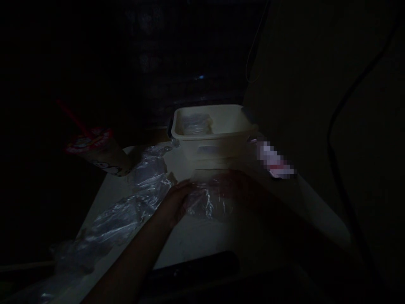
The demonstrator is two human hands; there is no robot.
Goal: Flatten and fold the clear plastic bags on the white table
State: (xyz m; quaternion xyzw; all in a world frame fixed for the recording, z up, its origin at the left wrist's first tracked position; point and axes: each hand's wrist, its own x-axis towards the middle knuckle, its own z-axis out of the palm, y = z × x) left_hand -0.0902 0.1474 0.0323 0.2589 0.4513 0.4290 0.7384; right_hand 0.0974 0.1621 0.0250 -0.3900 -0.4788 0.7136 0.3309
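The scene is very dark. My left hand (176,202) reaches in from the lower left, and its fingers curl on the edge of a small clear plastic bag (209,202) lying on the white table (190,240). My right hand (245,185) comes from the right and rests at the bag's far side. It is so dim that its fingers cannot be made out. Just behind the bag stands a white plastic basket (218,145) with more clear plastic inside.
A long heap of crumpled clear plastic (126,207) runs along the table's left side. A red-and-white printed packet (95,147) lies at the back left. A dark flat object (196,266) sits at the near edge. A blurred pink-white item (274,162) lies right of the basket.
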